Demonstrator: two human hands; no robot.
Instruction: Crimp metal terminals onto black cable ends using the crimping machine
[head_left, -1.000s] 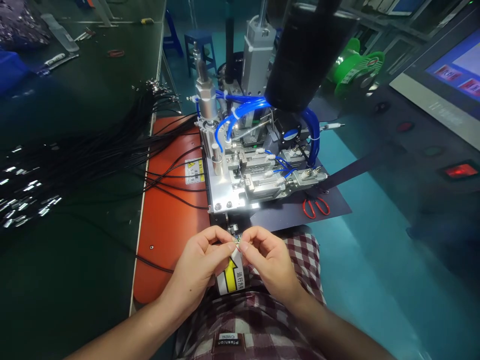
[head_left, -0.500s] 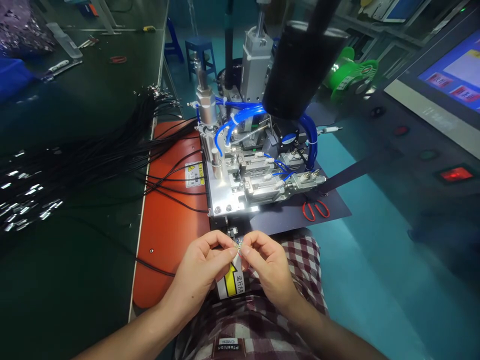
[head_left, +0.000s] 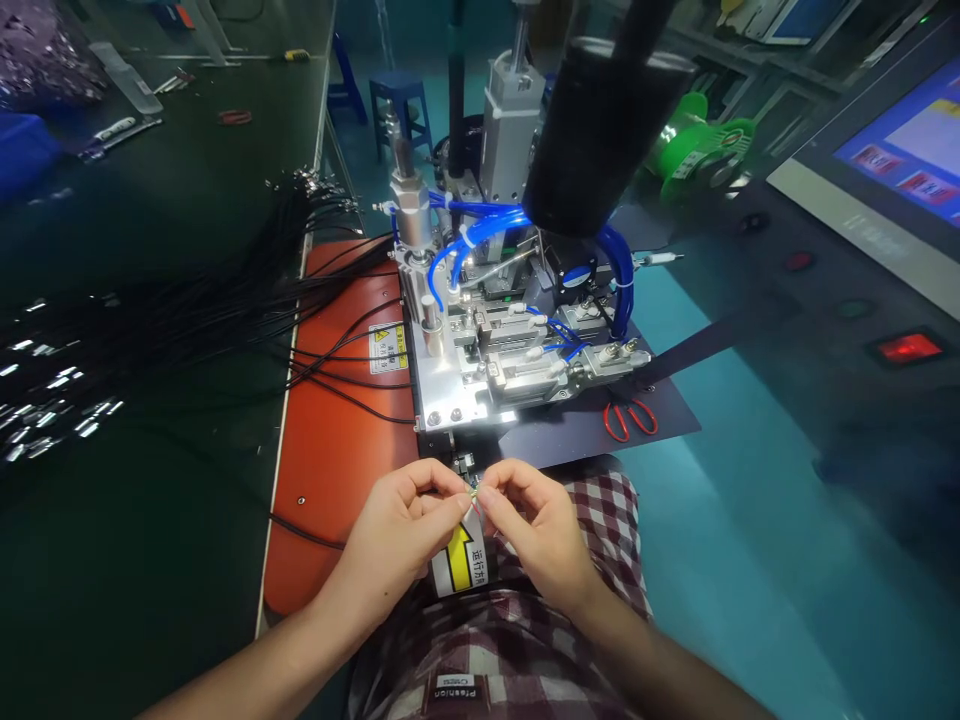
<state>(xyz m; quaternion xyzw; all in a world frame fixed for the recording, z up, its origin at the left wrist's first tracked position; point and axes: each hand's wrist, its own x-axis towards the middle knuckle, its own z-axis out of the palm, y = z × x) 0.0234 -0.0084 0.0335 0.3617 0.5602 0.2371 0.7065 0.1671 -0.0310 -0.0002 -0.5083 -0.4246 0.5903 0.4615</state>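
Both hands meet fingertip to fingertip at the front of the machine [head_left: 517,345]. My left hand [head_left: 409,515] pinches the end of a black cable [head_left: 304,533], whose sheath runs back under the wrist to the left. Thin coloured wires [head_left: 475,508], one red and others yellowish-green, show between the fingertips. My right hand [head_left: 534,520] is closed in a pinch on the same wires; their tips are mostly hidden. Just beyond the fingers sits a small metal fixture [head_left: 465,462]. Beneath them is a white label with a yellow arrow [head_left: 459,560].
Black cables [head_left: 247,290] in a large bundle lie across the dark table [head_left: 187,600] and orange board [head_left: 337,440]. Red-handled scissors [head_left: 630,420] rest on the machine's base plate. A control panel with a screen [head_left: 900,170] stands right, and a green spool [head_left: 694,150] behind.
The fingertips shift very slightly around the coloured wires, both hands still pinching. The whole view drifts a little; the machine and cables stay as they were.
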